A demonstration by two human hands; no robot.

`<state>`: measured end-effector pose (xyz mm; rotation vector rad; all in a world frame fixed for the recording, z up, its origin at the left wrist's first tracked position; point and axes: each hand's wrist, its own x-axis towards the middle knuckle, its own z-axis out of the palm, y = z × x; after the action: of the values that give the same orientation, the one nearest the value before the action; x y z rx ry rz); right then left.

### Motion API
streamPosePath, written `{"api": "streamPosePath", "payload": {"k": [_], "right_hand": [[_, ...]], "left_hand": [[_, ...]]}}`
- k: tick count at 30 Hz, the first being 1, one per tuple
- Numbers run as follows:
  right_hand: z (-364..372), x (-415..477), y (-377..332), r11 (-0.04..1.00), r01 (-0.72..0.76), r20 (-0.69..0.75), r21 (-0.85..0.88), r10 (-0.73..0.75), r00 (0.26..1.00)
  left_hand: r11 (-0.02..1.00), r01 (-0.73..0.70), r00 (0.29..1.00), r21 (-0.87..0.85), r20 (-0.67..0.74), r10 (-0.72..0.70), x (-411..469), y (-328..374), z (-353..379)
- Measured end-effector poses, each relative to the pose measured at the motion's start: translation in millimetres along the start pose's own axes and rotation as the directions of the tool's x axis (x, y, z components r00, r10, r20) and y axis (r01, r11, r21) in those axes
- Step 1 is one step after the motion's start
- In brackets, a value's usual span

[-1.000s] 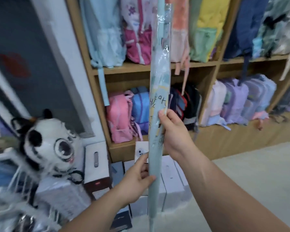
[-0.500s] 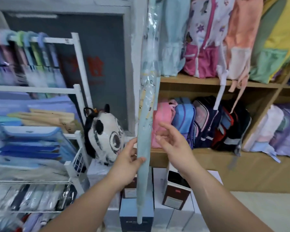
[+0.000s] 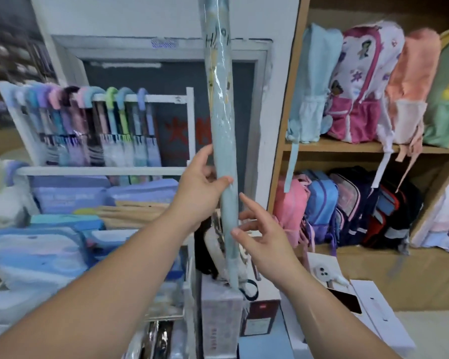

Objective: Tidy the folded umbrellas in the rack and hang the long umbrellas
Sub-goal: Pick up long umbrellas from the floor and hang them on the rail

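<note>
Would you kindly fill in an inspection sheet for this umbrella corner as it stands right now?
Surface: white rack, top rail free at its right end.
Job's things: light blue long umbrella in clear wrap, held upright, not yet hung; hung umbrellas hooked along the rail; flat packs on the rack shelves, too blurred to identify.
Clutter: boxes on the floor; black and white soft toy behind the umbrella.
Grippers: left hand grips the umbrella; right hand open beside it.
Cables: nothing seen.
Surroundings: wooden shelves full of backpacks.
</note>
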<state>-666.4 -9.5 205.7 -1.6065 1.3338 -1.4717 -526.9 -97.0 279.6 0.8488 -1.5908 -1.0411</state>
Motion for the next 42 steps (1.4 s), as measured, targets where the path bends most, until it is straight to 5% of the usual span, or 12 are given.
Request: {"api": "streamPosePath", "payload": {"k": [8,15,22,26,32,42], "right_hand": [[40.8,71.6,-24.3,0.99,0.104,-0.028,-0.094,-0.108,0.994],[52.3,170.6,-27.6,0.97,0.245,0.02,0.002,-0.245,0.969],[57.3,256.3,-36.4,0.933,0.354,0.034,0.066,-0.357,0.934],[68.3,297.6,-45.3,0.929,0.363,0.027,0.067,-0.365,0.93],[90.7,344.1,-69.7,0.918,0.395,-0.001,-0.028,-0.395,0.919],[137.4,402.9,-124.7,0.885,0.351,-0.125,-0.304,-0.403,0.907]], "left_hand": [[0.995,-0.094,0.994,0.013,-0.061,0.095,73.5,38.7,-52.9],[0.989,-0.149,0.983,0.002,-0.111,0.148,132.6,54.3,-75.0],[0.975,-0.181,0.983,0.131,0.061,0.174,171.2,52.5,-103.4],[0.968,-0.167,0.986,0.19,0.036,0.163,195.2,46.4,-115.2],[0.959,-0.218,0.973,0.178,-0.035,0.228,245.6,47.5,-142.2],[0.955,-0.287,0.958,0.075,0.044,0.285,310.5,65.0,-203.2]]}}
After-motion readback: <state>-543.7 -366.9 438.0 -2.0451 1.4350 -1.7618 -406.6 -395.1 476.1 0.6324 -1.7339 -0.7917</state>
